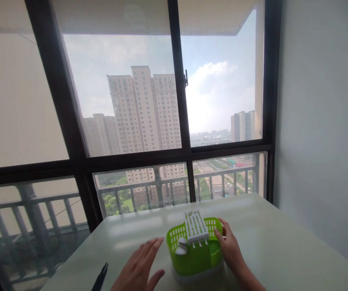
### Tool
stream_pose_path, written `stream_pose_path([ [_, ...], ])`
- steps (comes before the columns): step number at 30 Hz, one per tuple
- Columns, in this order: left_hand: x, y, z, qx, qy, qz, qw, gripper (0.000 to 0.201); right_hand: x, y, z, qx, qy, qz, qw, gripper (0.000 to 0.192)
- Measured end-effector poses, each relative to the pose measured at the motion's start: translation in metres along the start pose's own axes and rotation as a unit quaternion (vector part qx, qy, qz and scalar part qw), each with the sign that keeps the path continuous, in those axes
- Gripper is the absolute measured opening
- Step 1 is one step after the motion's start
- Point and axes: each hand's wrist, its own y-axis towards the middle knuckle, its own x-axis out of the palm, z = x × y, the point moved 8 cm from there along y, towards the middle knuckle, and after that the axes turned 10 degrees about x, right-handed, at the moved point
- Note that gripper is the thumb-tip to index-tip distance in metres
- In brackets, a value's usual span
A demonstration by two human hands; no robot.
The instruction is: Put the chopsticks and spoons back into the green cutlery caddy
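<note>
A green slotted plastic basket with a white ribbed insert on top stands on a pale table, on a grey-white base. My right hand rests against the basket's right side, fingers on its rim. My left hand hovers flat and open just left of the basket, fingers spread, holding nothing and not touching it.
A thin black object lies on the table near its lower left edge. Behind the table a large dark-framed window shows a balcony railing and tower blocks. A plain wall runs along the right.
</note>
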Motion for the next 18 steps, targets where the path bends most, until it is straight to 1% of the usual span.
stream_pose_path([
  [2,-0.001,0.031,0.028,0.052,-0.044,0.002,0.998,0.069,0.000,0.001,0.000,-0.005,0.004,-0.001,1.000,0.064],
  [4,0.004,0.055,0.045,0.070,-0.091,-0.024,0.993,0.069,0.000,0.002,0.001,-0.008,0.009,-0.003,1.000,0.065],
  [7,0.012,0.079,0.053,0.046,-0.160,-0.065,0.984,0.057,0.000,0.003,0.002,-0.010,0.013,-0.006,1.000,0.065],
  [9,0.013,0.087,0.056,0.040,-0.202,-0.081,0.975,0.045,0.000,0.004,0.003,-0.012,0.013,-0.008,1.000,0.065],
  [11,0.010,0.090,0.059,0.056,-0.242,-0.087,0.965,0.034,-0.001,0.005,0.003,-0.011,0.012,-0.008,1.000,0.064],
  [13,0.007,0.090,0.056,0.058,-0.277,-0.074,0.956,0.026,0.000,0.005,0.003,-0.007,0.010,-0.010,1.000,0.062],
  [14,0.005,0.090,0.050,0.047,-0.289,-0.056,0.955,0.022,0.000,0.005,0.004,-0.004,0.009,-0.011,1.000,0.062],
  [16,0.002,0.089,0.033,0.011,-0.299,-0.001,0.954,0.017,0.000,0.005,0.004,0.002,0.007,-0.009,1.000,0.061],
  [18,-0.003,0.087,0.010,-0.032,-0.298,0.075,0.951,0.023,-0.001,0.005,0.004,0.003,0.005,-0.003,1.000,0.061],
])
